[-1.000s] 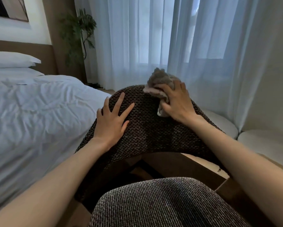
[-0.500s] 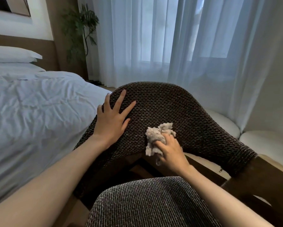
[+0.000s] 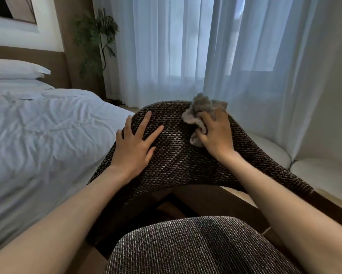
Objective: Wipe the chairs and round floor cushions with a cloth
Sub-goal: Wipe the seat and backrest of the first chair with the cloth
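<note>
Beside the white bed (image 3: 37, 145) on your left, the woven chair (image 3: 178, 161) faces you. Your left hand (image 3: 132, 149) lies flat on its backrest, fingers spread, holding nothing. Your right hand (image 3: 215, 135) has its grip curled round the crumpled grey cloth (image 3: 201, 109), pressing it near the backrest's top edge.

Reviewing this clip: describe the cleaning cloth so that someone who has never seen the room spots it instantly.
Start at the dark woven chair backrest in front of the sheer curtains. Near its top edge, on the right, the right hand grips the cloth. It is the only crumpled, fluffy grey-beige thing there; the left hand lies flat and bare on the weave.
</note>
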The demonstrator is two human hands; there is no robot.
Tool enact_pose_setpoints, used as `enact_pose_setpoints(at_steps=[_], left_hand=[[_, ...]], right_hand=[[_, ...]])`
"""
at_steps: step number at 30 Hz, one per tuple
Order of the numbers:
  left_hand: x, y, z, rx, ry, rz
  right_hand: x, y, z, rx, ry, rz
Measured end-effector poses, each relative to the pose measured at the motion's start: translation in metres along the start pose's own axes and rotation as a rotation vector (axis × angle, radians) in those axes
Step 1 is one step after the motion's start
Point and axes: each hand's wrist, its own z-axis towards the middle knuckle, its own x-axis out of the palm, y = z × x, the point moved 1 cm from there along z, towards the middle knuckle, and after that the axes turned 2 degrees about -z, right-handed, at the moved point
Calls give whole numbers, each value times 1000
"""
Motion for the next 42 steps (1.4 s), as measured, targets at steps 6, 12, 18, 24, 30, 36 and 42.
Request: enact_pose_setpoints(at_steps=[6,12,18,24,30,36,42], left_hand=[[1,1,0,-1,16,6],[0,0,0,-8,29,8],[-3,-1,0,-6,26,-28],[-2,0,0,1,34,-23],[-3,0,0,-3,47,-22],[0,-1,1,-14,54,-22],[0,-2,1,-19,53,-17]], right_hand=[[28,-4,-113,-203,173,-99],[-8,-5,-107,-337,315,-93],[-37,-20,6,26,49,-124],[-11,-21,-49,-13,-2,-102],[-10,-23,-129,-156,354,-193],[-58,-22,-59,-27,228,-83],[-51,-39,-36,199,152,-219]])
